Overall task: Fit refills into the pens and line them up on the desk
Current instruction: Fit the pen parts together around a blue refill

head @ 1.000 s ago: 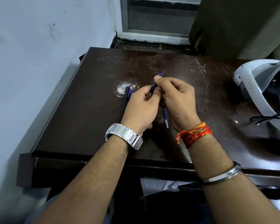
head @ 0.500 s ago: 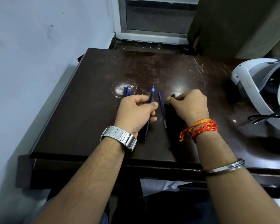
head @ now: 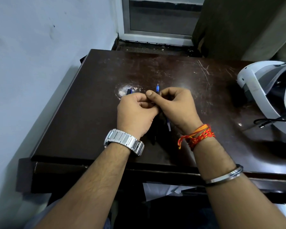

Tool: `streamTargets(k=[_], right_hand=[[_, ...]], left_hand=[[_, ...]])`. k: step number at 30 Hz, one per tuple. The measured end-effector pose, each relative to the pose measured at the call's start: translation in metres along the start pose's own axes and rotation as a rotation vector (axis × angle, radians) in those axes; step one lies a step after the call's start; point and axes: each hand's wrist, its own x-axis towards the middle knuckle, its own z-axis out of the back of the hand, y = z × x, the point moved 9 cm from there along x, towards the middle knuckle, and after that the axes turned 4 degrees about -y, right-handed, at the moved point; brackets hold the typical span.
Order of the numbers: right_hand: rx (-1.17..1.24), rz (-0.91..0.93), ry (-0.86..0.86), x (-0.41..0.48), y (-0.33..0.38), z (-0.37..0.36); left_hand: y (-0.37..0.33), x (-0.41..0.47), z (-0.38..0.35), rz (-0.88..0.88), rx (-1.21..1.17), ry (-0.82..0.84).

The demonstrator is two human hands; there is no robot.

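Fingers: both hands are pinched together over the middle of the desk; the left hand grips a black pen, and the right hand closes on its front end, where a blue tip sticks out.
Change: half a second ago the hands were apart, with the right hand reaching down to the desk; now they meet on the pen.
Meaning: probably the front piece is being fitted, so this pen looks nearly finished.
Other parts: a loose refill lies under the right hand; finished pens lie just left.

White headset with black cable at the desk's right edge, window frame behind.
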Motion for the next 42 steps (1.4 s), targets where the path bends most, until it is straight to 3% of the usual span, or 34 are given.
streamTargets(k=[7, 18, 22, 26, 42], right_hand=[[0.214, -0.072, 0.121, 0.002, -0.005, -0.013], [0.348, -0.115, 0.052, 0.000, -0.004, -0.010], [0.243, -0.051, 0.036, -0.001, 0.000, -0.009], [0.341, -0.093, 0.036, -0.001, -0.002, -0.010], [0.343, -0.095, 0.039, 0.000, -0.003, -0.009]], left_hand=[[-0.008, 0.002, 0.001, -0.034, -0.045, 0.022], [-0.010, 0.004, 0.008, -0.082, -0.021, -0.061], [-0.011, 0.003, 0.007, -0.097, -0.031, -0.066], [-0.012, 0.002, 0.007, -0.097, -0.033, -0.077], [-0.020, -0.002, 0.010, -0.154, -0.008, -0.105]])
